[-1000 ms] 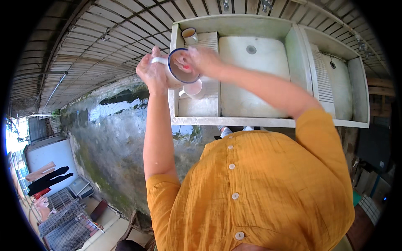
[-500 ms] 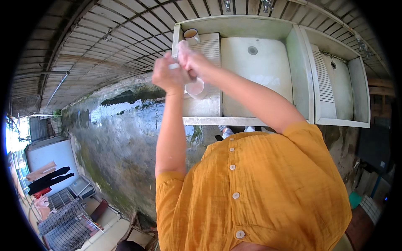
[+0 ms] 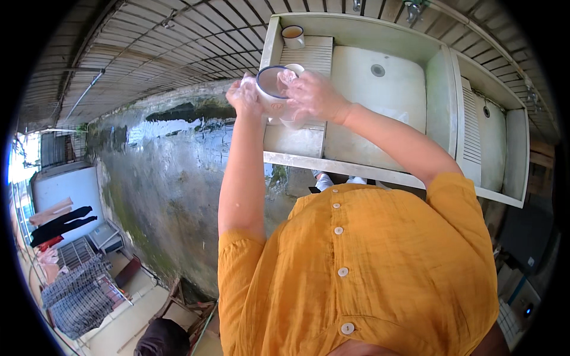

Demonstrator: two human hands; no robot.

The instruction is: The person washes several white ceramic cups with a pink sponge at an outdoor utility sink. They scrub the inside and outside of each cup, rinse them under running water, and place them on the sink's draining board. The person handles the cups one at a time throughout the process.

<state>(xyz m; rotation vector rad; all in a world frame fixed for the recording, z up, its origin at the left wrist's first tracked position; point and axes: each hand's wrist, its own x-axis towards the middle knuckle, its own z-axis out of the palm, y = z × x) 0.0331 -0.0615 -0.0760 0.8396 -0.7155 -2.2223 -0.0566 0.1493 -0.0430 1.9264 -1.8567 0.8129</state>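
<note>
Over the left sink's ribbed board I hold a white enamel mug [image 3: 274, 105] with a dark blue rim, its mouth facing me. My left hand [image 3: 244, 96] grips its left side, with white foam on the fingers. My right hand [image 3: 316, 95], also foamy, has its fingers over the mug's right rim, partly in the mouth; whether a cloth or sponge is there I cannot tell. Just below, a pale cup [image 3: 292, 120] stands on the board, partly hidden. Another pale rim [image 3: 295, 68] shows behind the held mug. In the far left corner stands a dark-rimmed mug [image 3: 293, 38] with brownish liquid.
The left basin [image 3: 380, 110] has a round drain [image 3: 377, 70]. A second sink [image 3: 496, 136] with its own ribbed board adjoins it on the right. Taps [image 3: 414, 10] are at the far wall. Wet concrete floor [image 3: 172, 178] lies left; clothes [image 3: 65, 228] hang at lower left.
The held mug, blurred between my hands before, now shows its mouth toward me. My right hand has moved to the mug's right side. The view has shifted and turned slightly.
</note>
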